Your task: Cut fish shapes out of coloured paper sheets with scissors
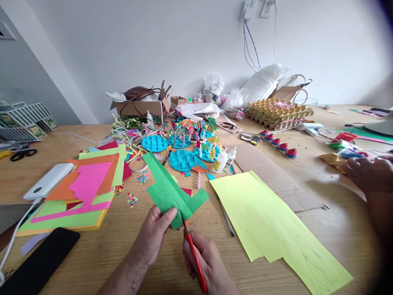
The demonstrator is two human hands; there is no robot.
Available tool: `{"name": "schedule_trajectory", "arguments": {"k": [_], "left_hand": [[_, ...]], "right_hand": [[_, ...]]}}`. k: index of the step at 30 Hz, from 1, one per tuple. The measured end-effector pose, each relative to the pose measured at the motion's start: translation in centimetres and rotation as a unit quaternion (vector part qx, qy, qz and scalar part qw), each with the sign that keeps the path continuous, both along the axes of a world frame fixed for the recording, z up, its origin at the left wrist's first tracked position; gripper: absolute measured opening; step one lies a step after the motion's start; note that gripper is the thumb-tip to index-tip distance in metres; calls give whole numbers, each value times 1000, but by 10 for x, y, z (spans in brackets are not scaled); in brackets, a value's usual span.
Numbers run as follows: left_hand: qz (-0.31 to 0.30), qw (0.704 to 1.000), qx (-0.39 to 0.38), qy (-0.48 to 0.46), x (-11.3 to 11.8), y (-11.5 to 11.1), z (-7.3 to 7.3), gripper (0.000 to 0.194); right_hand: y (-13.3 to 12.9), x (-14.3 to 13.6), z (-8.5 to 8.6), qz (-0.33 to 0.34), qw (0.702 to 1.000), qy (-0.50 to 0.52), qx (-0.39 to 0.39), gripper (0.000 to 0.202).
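Note:
My left hand (pixel 156 233) pinches the lower edge of a green paper (pixel 168 192), thumb on top. A pencil outline shows on that paper. My right hand (pixel 204 256) grips red-handled scissors (pixel 194 262), whose blades meet the green paper just right of my left thumb. To the right lies a large yellow-green sheet (pixel 264 213) with pencil drawings at its lower end. A pen (pixel 227 219) rests beside its left edge.
Coloured papers (pixel 92 180), a black phone (pixel 39 262) and a white power bank (pixel 49 181) lie left. Behind are blue discs (pixel 183 160), glue bottles (pixel 220 161) and egg trays (pixel 278 112). Another person's hand (pixel 368 172) is at the right.

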State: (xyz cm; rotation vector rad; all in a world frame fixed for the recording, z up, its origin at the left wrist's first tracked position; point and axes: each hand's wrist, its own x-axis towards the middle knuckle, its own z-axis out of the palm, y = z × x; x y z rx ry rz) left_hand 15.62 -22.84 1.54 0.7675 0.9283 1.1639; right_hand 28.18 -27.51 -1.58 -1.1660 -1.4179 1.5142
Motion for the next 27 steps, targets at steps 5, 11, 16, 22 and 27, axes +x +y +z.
{"name": "schedule_trajectory", "arguments": {"k": [5,11,16,22,27], "left_hand": [[-2,1000,-14,15,-3,0,2,12],[-16,999,-13,30,-6,-1,2,15],[-22,999,-11,38,-6,0,1,17],[-36,999,-8,36,-7,1,2,15],[-42,999,-2,33,-7,1,0,16]], "right_hand": [[-1,2,-5,6,1000,-10,2,43],[-1,1,-3,3,1000,-14,17,44],[-1,2,-1,3,1000,-21,13,44],[-2,3,-4,9,1000,-19,21,43],[-2,4,-8,5,997,-48,52,40]]}}
